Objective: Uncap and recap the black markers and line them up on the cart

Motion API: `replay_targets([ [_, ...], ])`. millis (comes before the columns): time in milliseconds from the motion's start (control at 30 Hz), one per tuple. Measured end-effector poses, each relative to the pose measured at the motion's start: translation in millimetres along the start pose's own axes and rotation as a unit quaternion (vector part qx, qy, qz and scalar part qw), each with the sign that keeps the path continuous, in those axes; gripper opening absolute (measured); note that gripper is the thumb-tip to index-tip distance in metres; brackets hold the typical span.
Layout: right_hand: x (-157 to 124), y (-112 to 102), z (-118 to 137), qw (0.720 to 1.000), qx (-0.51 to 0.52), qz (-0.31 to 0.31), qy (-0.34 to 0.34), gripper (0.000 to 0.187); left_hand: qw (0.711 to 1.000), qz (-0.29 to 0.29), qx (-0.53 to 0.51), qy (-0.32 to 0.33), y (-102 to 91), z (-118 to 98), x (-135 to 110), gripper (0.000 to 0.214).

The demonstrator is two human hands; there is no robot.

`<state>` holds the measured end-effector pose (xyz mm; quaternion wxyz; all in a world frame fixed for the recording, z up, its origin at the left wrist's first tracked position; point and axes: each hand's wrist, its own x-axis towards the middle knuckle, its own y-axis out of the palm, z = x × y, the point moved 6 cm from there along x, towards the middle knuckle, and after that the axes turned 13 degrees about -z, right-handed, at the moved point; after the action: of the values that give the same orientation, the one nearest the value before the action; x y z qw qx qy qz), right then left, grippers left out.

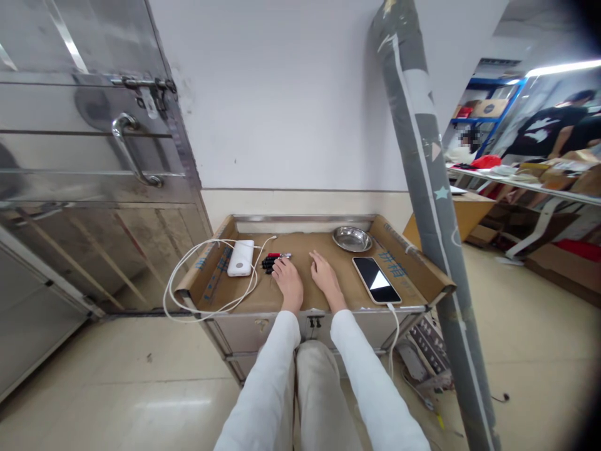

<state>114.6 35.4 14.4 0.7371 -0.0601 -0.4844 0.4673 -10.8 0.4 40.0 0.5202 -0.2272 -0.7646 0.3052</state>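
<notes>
My left hand lies over the cardboard-covered top of a small cart, its fingers apart and slightly bent. Its fingertips are at the near edge of a small cluster of short black pieces with a red piece among them; their kind is too small to make out. Whether the fingertips touch them I cannot tell. My right hand rests on the cardboard to the right, fingers stretched out and holding nothing. Behind it to the right sits a round shallow metal dish.
A white power bank with a looped white cable lies left, the loop hanging past the cart's edge. A phone on a cable lies right. A long grey wrapped roll leans at the cart's right side. People work at a far table.
</notes>
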Motion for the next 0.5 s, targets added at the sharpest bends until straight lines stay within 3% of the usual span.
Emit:
replay_targets([
  [267,-3,-2,0,0.999,-0.028,0.022,0.005,0.037,0.999,-0.006,0.003,0.034,4.1,-4,-2,0.033],
  [367,-2,-3,2,0.998,-0.041,0.037,0.006,0.037,0.991,0.019,-0.05,0.123,10.8,-17,-3,0.03],
  [500,1,-4,4,0.996,-0.051,0.069,0.016,0.036,0.952,0.104,-0.13,0.258,23.6,-37,-9,0.022],
])
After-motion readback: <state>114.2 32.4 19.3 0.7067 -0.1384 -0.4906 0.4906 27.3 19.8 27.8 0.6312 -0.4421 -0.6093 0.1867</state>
